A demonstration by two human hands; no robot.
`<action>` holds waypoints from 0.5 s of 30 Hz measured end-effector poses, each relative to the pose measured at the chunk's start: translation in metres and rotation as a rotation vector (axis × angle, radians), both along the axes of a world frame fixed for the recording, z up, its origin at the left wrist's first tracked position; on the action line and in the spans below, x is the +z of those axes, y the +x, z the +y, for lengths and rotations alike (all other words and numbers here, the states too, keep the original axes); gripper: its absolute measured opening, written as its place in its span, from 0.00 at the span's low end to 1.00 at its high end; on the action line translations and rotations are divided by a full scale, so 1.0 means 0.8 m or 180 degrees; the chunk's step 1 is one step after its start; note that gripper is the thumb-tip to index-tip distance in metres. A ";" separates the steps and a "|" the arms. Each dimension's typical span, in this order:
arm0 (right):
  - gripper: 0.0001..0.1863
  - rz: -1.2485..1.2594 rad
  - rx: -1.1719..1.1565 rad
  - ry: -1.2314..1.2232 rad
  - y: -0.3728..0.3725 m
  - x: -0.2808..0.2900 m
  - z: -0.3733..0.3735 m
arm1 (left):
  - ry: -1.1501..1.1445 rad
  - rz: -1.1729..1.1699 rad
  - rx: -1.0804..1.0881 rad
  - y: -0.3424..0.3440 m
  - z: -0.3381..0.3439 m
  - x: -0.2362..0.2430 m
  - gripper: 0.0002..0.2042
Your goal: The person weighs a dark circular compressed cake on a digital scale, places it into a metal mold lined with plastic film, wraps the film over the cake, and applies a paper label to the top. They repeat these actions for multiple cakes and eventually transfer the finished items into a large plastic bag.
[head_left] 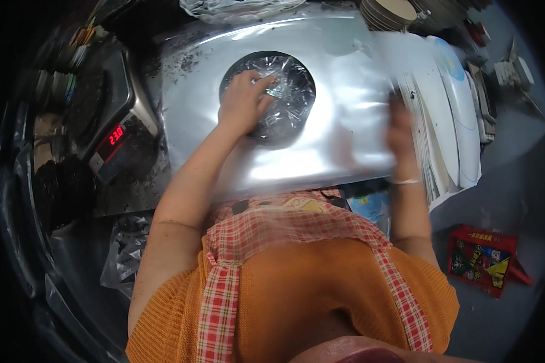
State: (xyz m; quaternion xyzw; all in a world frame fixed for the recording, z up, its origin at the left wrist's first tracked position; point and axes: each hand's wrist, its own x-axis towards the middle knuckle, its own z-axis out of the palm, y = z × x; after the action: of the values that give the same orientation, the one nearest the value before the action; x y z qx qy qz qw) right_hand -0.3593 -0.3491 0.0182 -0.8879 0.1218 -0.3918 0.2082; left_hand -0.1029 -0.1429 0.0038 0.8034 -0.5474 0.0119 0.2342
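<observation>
A dark round disc [284, 134] lies on a shiny silver sheet [339, 72] in front of me. Crinkled clear plastic film [287, 75] covers much of the disc's top. My left hand [243, 100] reaches over the disc's left side, its thumb and bent fingers closed on the bunched film. Beside the sheet's right edge, my right hand [401, 130] is smeared by motion. Its fingers cannot be made out, nor whether it grips the sheet.
At the left stands a scale [118, 130] with a lit red display. White sheets [454, 115] are stacked on the right, with round discs [390, 12] piled behind. A red printed package [483, 260] is at the lower right; clear plastic [242, 9] lies at the back.
</observation>
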 end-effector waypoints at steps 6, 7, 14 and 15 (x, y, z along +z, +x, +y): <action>0.22 0.2428 0.1087 -0.0307 0.158 0.035 0.101 | -0.0111 0.1069 0.0931 -0.004 0.011 -0.004 0.22; 0.23 0.3614 0.1022 0.0025 0.166 0.059 0.099 | -0.0145 0.1138 0.0860 -0.006 0.011 -0.001 0.22; 0.34 0.2438 0.0551 -0.0846 0.212 -0.012 0.151 | -0.2327 0.3215 0.1110 0.042 0.021 -0.031 0.20; 0.33 0.2431 0.0541 -0.0873 0.215 -0.018 0.154 | -0.2199 0.3251 0.1325 0.048 0.025 -0.025 0.21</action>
State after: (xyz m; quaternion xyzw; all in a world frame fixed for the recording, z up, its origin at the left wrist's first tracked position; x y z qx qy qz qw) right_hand -0.1870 -0.2255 0.0034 -0.9958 0.0632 -0.0283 0.0593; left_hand -0.0643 -0.1229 -0.0160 0.6756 -0.1647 -0.1510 0.7026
